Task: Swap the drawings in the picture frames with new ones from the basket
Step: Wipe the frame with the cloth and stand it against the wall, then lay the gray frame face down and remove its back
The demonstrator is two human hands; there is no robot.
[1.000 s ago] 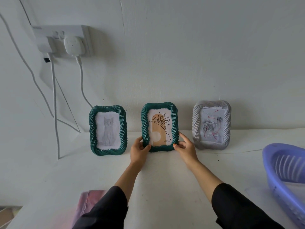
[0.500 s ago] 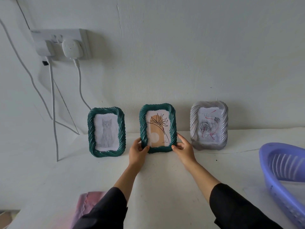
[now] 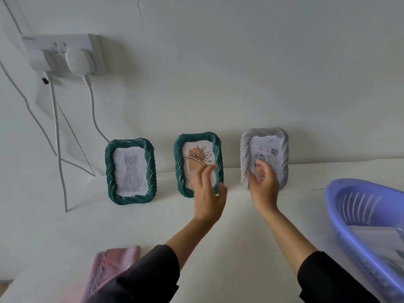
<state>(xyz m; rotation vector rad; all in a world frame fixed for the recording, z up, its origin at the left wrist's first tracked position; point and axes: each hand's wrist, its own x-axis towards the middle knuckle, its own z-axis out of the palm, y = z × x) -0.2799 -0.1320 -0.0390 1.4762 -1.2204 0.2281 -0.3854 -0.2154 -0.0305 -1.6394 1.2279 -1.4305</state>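
Three small picture frames lean against the white wall. The left green frame [image 3: 130, 171] shows a grey cat drawing. The middle green frame [image 3: 198, 163] shows an orange shape with a line-drawn flower. The grey frame [image 3: 265, 157] on the right shows a rose sketch. My left hand [image 3: 207, 192] hovers in front of the middle frame's lower right, fingers spread and holding nothing. My right hand [image 3: 264, 185] is raised in front of the grey frame's lower half, fingers loosely bent and blurred, holding nothing. The purple basket [image 3: 341, 206] stands at the right edge with paper inside.
A pink cloth [image 3: 111, 265] lies on the white table near my left sleeve. A wall socket with a white plug [image 3: 79, 61] sits at upper left, and white cables [image 3: 58, 136] hang down to the table beside the cat frame.
Both hands have let go of the middle green frame and moved right. My right hand now sits in front of the grey frame; the middle frame stands on its own.
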